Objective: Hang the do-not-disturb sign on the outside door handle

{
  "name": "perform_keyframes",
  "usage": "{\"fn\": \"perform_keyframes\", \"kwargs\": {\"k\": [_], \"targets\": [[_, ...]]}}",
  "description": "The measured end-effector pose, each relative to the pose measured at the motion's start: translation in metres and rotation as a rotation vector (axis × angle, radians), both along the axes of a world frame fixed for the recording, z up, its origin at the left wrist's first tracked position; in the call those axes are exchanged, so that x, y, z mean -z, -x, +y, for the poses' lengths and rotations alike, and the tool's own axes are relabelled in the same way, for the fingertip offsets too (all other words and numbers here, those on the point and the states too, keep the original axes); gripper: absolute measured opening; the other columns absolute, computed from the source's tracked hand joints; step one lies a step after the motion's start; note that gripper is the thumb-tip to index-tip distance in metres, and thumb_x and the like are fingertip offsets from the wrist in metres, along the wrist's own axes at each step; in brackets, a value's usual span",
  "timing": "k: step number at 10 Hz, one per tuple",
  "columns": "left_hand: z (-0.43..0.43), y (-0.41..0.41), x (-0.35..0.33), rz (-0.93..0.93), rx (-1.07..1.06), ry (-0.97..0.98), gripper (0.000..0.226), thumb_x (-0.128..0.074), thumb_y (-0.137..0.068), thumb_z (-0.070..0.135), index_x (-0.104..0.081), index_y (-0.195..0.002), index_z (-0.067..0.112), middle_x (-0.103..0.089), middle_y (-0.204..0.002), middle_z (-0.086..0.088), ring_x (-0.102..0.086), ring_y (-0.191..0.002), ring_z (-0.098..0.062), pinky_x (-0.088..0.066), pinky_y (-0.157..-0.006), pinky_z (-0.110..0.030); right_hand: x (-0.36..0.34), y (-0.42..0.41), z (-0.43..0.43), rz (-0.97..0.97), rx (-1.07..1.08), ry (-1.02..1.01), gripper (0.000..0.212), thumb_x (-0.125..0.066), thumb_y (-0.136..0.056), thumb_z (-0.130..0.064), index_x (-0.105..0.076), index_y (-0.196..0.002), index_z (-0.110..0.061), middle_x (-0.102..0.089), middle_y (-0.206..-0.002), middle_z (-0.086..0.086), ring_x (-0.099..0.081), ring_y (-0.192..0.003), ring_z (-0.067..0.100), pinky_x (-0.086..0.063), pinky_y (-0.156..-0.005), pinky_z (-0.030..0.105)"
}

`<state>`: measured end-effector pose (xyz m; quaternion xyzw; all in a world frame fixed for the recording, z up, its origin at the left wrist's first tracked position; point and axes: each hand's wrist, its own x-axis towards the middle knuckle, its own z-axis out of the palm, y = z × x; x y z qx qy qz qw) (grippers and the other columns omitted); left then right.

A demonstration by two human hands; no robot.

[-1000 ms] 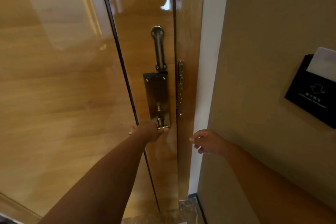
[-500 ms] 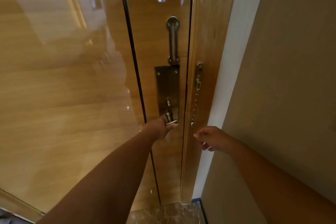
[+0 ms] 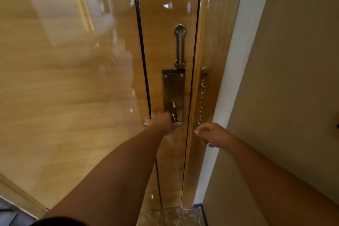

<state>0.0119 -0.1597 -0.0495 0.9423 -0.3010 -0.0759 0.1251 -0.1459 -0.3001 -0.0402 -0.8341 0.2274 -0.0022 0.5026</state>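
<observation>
The do-not-disturb sign does not show anywhere in your view; neither hand visibly carries it. One lever door handle [image 3: 175, 118] of brass-coloured metal sits at the foot of one tall rectangular bronze lock plate [image 3: 173, 90] on the glossy honey-coloured wooden door [image 3: 165, 14]. Your left hand [image 3: 162, 123] is wrapped round that lever, fingers curled over it and hiding most of it; only its stub and a short upright pin above show.

Your right hand [image 3: 212, 134] hangs just beside the door edge, apart from the handle, fingers folded into a loose fist. Whether it holds anything you cannot tell from this angle; nothing protrudes.

Count of fittings: one handle, one lock plate, one vertical grey metal guard bar [image 3: 180, 46] screwed above the plate, one brass security chain [image 3: 201, 104] dangling from its mount on the wooden door frame [image 3: 214, 24]. The chain's lower end hangs just above your right knuckles, not touching them.

Left of the door stands a polished wood-grain panel [image 3: 64, 97], divided from it by a thin black strip [image 3: 141, 42]. Right of the frame run a white strip [image 3: 238, 60] and a beige wall [image 3: 293, 60]. Marbled brown floor [image 3: 170, 216] shows at the bottom.
</observation>
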Motion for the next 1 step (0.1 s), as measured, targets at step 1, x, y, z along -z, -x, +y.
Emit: {"fn": "perform_keyframes", "kwargs": {"k": [1], "targets": [[0.0224, 0.0245, -0.0050, -0.162, 0.031, 0.184, 0.052, -0.053, -0.081, 0.059, -0.047, -0.126, 0.033, -0.050, -0.134, -0.004, -0.038, -0.127, -0.032, -0.028, -0.105, -0.060, -0.0058, 0.0091, 0.0104, -0.048, 0.009, -0.008, 0.009, -0.058, -0.086, -0.037, -0.062, -0.093, -0.032, -0.061, -0.082, -0.004, -0.059, -0.074, 0.012, -0.043, -0.058, 0.022]]}}
